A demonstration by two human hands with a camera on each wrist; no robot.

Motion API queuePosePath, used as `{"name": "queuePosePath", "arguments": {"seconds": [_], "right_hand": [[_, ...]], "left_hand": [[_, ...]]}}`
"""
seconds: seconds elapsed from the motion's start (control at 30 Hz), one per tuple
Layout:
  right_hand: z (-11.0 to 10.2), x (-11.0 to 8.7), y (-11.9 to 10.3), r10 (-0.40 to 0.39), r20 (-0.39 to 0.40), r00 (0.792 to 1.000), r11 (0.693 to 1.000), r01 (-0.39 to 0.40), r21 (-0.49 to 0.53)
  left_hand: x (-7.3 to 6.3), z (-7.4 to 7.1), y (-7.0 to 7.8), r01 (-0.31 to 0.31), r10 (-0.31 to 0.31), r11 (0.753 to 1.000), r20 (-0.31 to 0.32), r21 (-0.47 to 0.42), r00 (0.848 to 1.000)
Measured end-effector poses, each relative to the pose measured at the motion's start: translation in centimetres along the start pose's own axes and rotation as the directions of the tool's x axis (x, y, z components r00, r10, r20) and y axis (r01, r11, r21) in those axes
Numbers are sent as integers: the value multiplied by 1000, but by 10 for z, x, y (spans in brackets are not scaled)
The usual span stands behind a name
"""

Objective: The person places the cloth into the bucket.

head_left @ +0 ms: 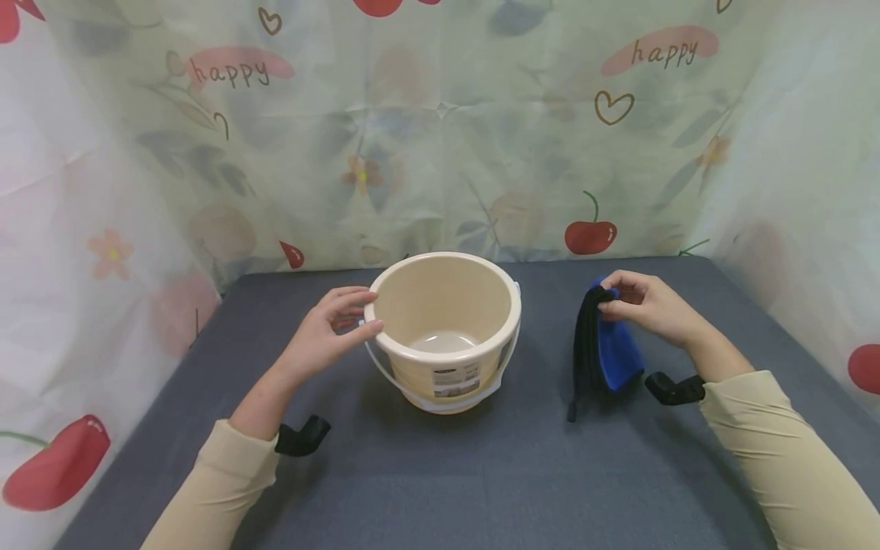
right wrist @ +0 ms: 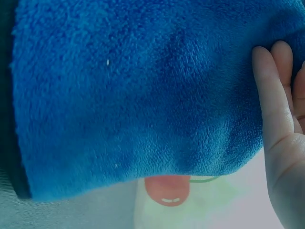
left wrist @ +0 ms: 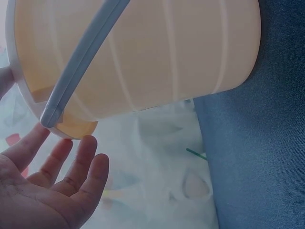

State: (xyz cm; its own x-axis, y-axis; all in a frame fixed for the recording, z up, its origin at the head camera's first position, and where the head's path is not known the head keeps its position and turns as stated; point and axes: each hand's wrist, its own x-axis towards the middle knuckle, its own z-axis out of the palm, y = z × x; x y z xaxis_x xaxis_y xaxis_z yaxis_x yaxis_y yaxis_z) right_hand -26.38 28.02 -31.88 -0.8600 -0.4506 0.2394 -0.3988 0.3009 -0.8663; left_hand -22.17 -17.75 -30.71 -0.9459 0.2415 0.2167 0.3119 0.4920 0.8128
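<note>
A cream plastic bucket (head_left: 447, 344) stands upright on the dark table, its pale handle (left wrist: 81, 62) hanging down at the front and a label on its side. At the bucket's left rim, my left hand (head_left: 330, 325) touches the edge with spread fingertips and thumb; in the left wrist view the fingers (left wrist: 86, 164) lie loosely bent below the rim. My right hand (head_left: 646, 304) pinches the top of a blue plush cloth (head_left: 616, 347) with black edging, which hangs down to the right of the bucket. The cloth fills most of the right wrist view, partly hiding those fingertips.
Patterned curtains (head_left: 440, 153) with cherries and hearts enclose the dark grey table (head_left: 467, 473) at the back and sides. Black wrist mounts (head_left: 302, 437) sit at both cuffs, close above the tabletop.
</note>
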Motion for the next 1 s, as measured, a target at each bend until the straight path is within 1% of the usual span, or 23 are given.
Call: {"name": "queuePosePath", "arguments": {"seconds": [0.1,0.27,0.5,1.0], "right_hand": [[-1,0,-4,-8,-9,1000,1000,8,16],[-3,1,-10,-13,-13,1000,1000,13,15],[-3,3,-16,-30,-14,999,997,31,64],[-2,10,-27,-64,-31,997,989,68,128]], "left_hand": [[0,0,0,-2,2,1000,-1,0,1000],[0,1,-1,-3,3,1000,-3,2,1000],[0,1,-2,-5,5,1000,-1,-3,1000],[0,1,-1,-1,1,1000,-3,-3,1000]]}}
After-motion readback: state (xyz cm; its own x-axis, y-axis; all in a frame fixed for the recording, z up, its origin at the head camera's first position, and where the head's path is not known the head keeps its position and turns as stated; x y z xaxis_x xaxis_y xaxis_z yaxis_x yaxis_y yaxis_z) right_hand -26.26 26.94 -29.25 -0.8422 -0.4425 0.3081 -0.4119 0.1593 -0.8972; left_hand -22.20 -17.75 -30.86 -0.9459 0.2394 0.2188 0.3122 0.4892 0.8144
